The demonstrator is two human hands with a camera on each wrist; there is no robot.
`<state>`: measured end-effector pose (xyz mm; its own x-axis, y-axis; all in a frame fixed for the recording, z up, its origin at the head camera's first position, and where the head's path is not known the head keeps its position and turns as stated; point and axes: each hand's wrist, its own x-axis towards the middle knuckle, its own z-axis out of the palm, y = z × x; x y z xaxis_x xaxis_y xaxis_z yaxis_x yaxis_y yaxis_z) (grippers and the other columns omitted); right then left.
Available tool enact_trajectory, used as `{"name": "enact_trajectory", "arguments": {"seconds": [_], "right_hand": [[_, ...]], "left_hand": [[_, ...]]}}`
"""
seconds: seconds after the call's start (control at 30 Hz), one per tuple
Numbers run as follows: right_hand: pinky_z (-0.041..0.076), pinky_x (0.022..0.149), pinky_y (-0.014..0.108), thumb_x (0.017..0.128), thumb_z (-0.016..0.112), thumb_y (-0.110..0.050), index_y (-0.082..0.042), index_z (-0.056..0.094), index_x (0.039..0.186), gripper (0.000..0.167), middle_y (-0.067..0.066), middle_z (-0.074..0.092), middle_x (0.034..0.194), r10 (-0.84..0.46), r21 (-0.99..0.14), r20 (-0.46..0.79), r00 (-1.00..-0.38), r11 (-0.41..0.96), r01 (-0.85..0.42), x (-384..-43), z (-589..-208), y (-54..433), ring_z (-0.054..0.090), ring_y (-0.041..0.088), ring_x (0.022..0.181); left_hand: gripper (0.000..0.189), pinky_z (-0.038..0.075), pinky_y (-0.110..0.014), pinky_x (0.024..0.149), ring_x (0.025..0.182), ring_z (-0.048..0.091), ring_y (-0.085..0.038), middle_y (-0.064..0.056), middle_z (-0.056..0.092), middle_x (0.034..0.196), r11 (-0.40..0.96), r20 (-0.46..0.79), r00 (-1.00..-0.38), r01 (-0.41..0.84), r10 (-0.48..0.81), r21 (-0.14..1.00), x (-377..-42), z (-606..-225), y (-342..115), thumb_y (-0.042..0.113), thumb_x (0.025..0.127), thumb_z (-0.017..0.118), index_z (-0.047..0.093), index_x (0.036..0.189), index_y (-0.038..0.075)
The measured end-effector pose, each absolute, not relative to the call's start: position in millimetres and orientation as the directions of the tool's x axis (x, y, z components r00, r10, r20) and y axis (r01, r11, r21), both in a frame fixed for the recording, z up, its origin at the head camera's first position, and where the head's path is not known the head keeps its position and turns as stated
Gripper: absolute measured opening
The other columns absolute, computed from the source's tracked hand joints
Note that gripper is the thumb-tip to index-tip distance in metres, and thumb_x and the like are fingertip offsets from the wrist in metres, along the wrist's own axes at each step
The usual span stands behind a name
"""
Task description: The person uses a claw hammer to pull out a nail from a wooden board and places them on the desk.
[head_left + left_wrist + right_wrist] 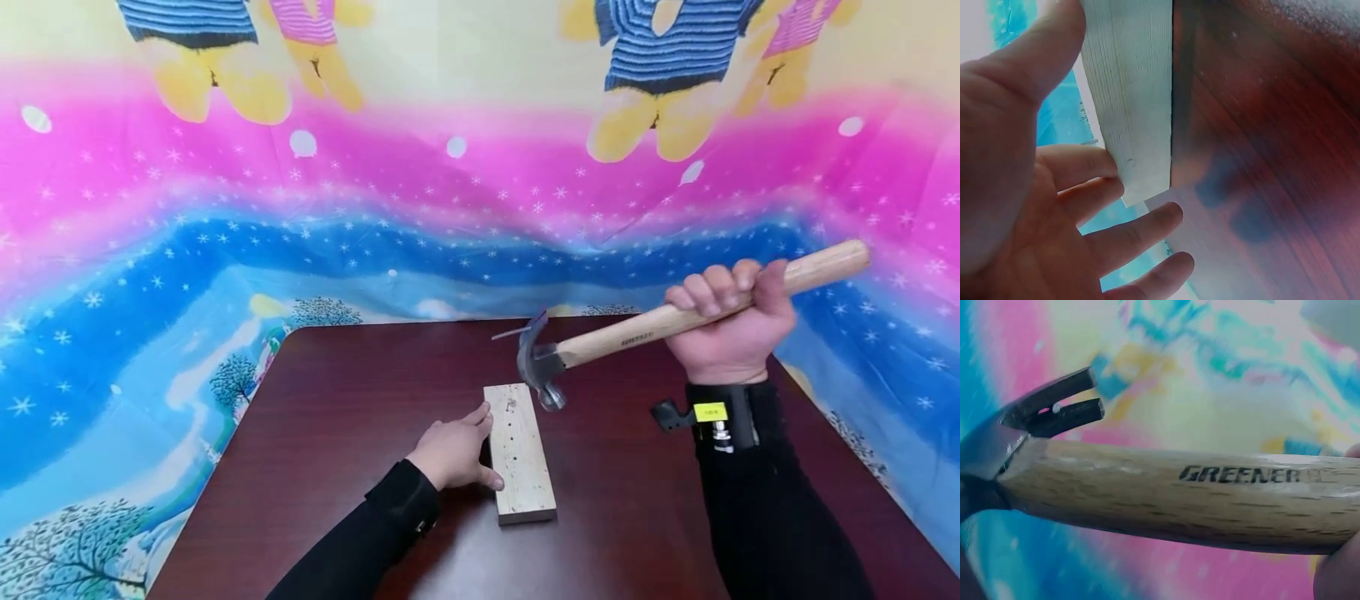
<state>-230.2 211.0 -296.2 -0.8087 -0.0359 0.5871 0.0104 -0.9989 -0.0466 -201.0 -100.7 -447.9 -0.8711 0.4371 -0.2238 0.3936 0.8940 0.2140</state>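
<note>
right hand [731, 333] grips wooden-handled steel hammer [645, 333] | left hand [453, 454] flat against rectangular pale plank [519, 454]

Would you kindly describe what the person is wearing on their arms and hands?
Both hands, left hand and right hand, are bare. Long black sleeves cover both arms. The right wrist carries a black strap-on mount with a small yellow label.

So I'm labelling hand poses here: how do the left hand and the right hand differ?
The left hand lies low on the table with straight fingers against the wooden block; the right hand is raised above the table, fingers curled round the hammer handle. The left carries nothing; the right holds the hammer head above the block. Both wear black sleeves.
</note>
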Motion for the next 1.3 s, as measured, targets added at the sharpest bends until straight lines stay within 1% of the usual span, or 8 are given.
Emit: {"name": "enact_trajectory", "arguments": {"seconds": [0.23, 0.4, 0.53, 0.8, 1.0, 1.07, 1.17, 1.3], "right_hand": [[0.032, 0.052, 0.042, 0.093, 0.061, -0.022, 0.009, 0.055, 0.072, 0.038, 0.01, 0.039, 0.053, -0.044, -0.034, 0.681, -0.731, -0.999, 0.029, -209, -260, 206, 0.04, 0.028, 0.049], [0.026, 0.052, 0.037, 0.09, 0.065, -0.016, 0.008, 0.053, 0.071, 0.032, 0.008, 0.036, 0.053, -0.058, -0.072, 0.714, -0.698, -0.997, 0.009, -203, -257, 199, 0.038, 0.025, 0.05], [0.025, 0.052, 0.035, 0.089, 0.065, -0.016, 0.007, 0.053, 0.07, 0.032, 0.007, 0.035, 0.052, -0.04, -0.074, 0.714, -0.699, -0.997, -0.019, -198, -255, 199, 0.038, 0.024, 0.049], [0.026, 0.052, 0.037, 0.091, 0.064, -0.017, 0.007, 0.052, 0.073, 0.033, 0.008, 0.034, 0.054, -0.06, -0.119, 0.743, -0.667, -0.992, -0.043, -190, -254, 198, 0.035, 0.025, 0.052], [0.025, 0.053, 0.037, 0.095, 0.06, -0.018, 0.005, 0.049, 0.073, 0.034, 0.008, 0.033, 0.057, -0.082, -0.146, 0.773, -0.63, -0.988, -0.051, -189, -255, 195, 0.034, 0.025, 0.052], [0.025, 0.053, 0.036, 0.096, 0.058, -0.019, 0.005, 0.048, 0.073, 0.034, 0.008, 0.033, 0.057, -0.09, -0.157, 0.782, -0.617, -0.986, -0.056, -188, -256, 193, 0.033, 0.024, 0.052], [0.025, 0.053, 0.036, 0.097, 0.056, -0.019, 0.005, 0.048, 0.074, 0.034, 0.008, 0.033, 0.058, -0.105, -0.176, 0.792, -0.602, -0.982, -0.061, -188, -257, 192, 0.033, 0.024, 0.052], [0.025, 0.053, 0.036, 0.099, 0.054, -0.019, 0.006, 0.048, 0.075, 0.035, 0.008, 0.032, 0.06, -0.127, -0.199, 0.803, -0.583, -0.978, -0.06, -186, -260, 190, 0.032, 0.024, 0.053]], "left_hand": [[0.103, 0.033, -0.058, 0.108, 0.139, 0.041, -0.024, -0.003, 0.014, 0.165, 0.852, -0.18, -0.851, 0.432, 0.494, 0.295, -200, -456, -108, 0.062, 0.079, 0.074, 0.029, 0.157, 0.012], [0.105, 0.023, -0.062, 0.112, 0.149, 0.014, -0.029, -0.004, -0.006, 0.166, 0.751, 0.089, -0.884, 0.439, 0.459, 0.494, -197, -457, -122, 0.058, 0.086, 0.069, 0.008, 0.161, 0.018], [0.105, 0.022, -0.065, 0.111, 0.149, 0.011, -0.032, 0.0, -0.009, 0.166, 0.635, 0.313, -0.867, 0.497, 0.387, 0.591, -198, -433, -128, 0.057, 0.089, 0.067, -0.003, 0.16, 0.024], [0.105, 0.027, -0.048, 0.115, 0.15, 0.007, -0.014, 0.006, -0.004, 0.165, 0.552, 0.414, -0.813, 0.583, 0.411, 0.596, -190, -359, -131, 0.07, 0.089, 0.054, -0.009, 0.159, 0.024], [0.097, 0.022, -0.041, 0.118, 0.147, 0.018, -0.007, 0.005, 0.017, 0.163, 0.494, 0.38, -0.762, 0.636, 0.524, 0.593, -185, -329, -122, 0.068, 0.093, 0.049, 0.004, 0.16, 0.015], [0.089, 0.023, -0.042, 0.117, 0.147, 0.022, -0.012, 0.002, 0.024, 0.162, 0.499, 0.376, -0.748, 0.652, 0.547, 0.571, -185, -325, -119, 0.061, 0.096, 0.052, 0.013, 0.159, 0.011], [0.068, 0.021, -0.045, 0.118, 0.139, 0.04, -0.019, -0.006, 0.046, 0.15, 0.518, 0.449, -0.681, 0.732, 0.579, 0.443, -186, -324, -113, 0.041, 0.099, 0.061, 0.038, 0.152, 0.004], [0.039, 0.019, -0.051, 0.117, 0.112, 0.065, -0.019, -0.008, 0.071, 0.115, 0.546, 0.589, -0.537, 0.817, 0.604, 0.185, -187, -326, -107, 0.021, 0.092, 0.073, 0.068, 0.126, 0.002]]}}
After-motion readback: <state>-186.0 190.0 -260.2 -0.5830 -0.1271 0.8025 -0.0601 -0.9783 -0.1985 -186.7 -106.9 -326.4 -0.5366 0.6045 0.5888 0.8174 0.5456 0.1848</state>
